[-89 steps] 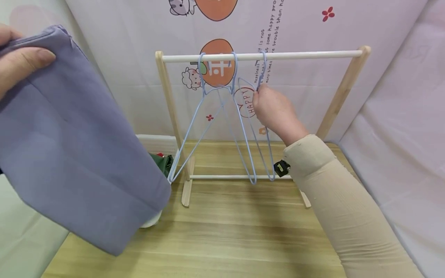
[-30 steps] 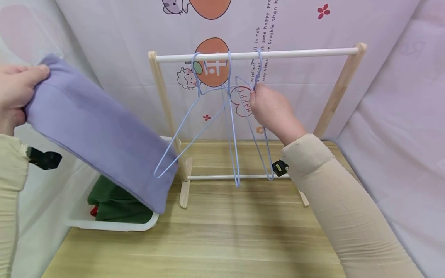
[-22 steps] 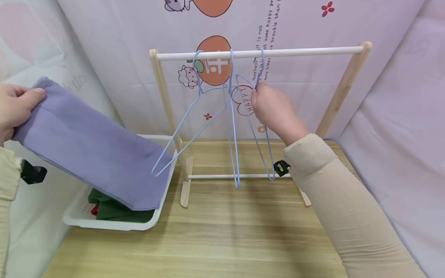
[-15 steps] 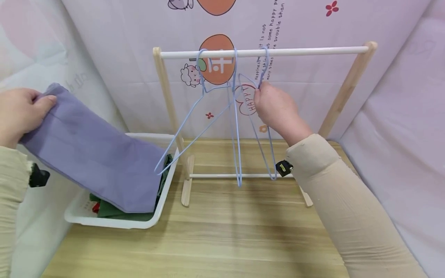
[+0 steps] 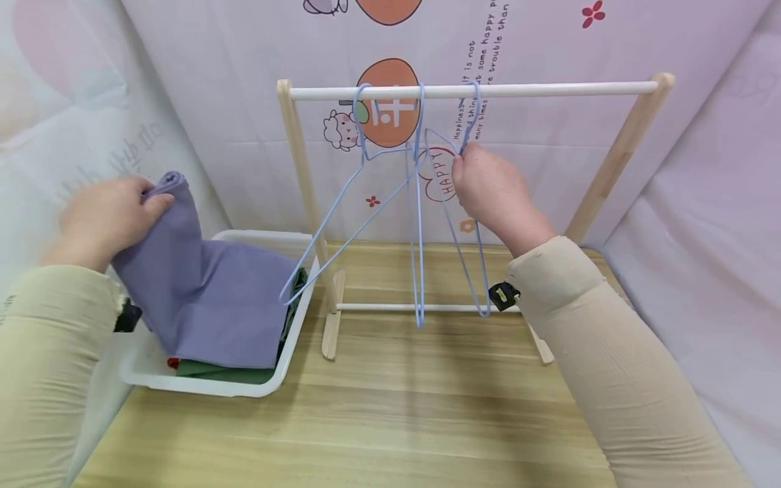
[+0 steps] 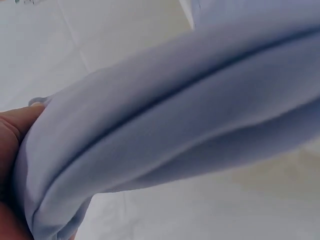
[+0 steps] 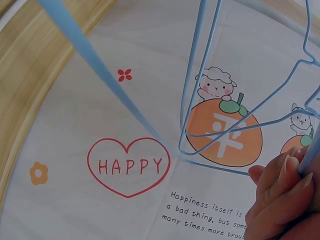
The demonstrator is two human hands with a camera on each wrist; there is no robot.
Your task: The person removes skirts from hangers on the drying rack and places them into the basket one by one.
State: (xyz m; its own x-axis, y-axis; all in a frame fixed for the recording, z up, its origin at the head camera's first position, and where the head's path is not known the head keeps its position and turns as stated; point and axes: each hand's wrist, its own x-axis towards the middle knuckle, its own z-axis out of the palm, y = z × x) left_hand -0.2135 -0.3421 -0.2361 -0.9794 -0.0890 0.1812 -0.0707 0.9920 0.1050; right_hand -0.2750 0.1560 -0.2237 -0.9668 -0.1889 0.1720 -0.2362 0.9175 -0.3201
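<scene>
My left hand (image 5: 112, 217) grips the bunched upper end of a folded purple garment (image 5: 232, 298), whose lower part lies over the clothes in a white basket (image 5: 201, 387). In the left wrist view the garment (image 6: 165, 110) fills most of the frame, with a few fingers (image 6: 12, 130) at its edge. On the right, my right hand (image 5: 494, 190) pinches a blue wire hanger (image 5: 485, 313) just below its hook, which sits over the white rail (image 5: 561, 89). The right wrist view shows curled fingers (image 7: 280, 200) around the wire. Two more blue hangers hang to its left.
A wooden-legged rack (image 5: 616, 163) stands on the wood-grain table (image 5: 390, 420). Green cloth (image 5: 228, 373) and a bit of red cloth (image 5: 173, 363) show in the basket under the garment. The left hanger's lower corner overlaps the basket's right rim. Printed white fabric surrounds the table.
My left hand has brought the purple garment down and to the right, from in front of the basket to over it, and the garment now bends. My right hand keeps its hold on the hanger.
</scene>
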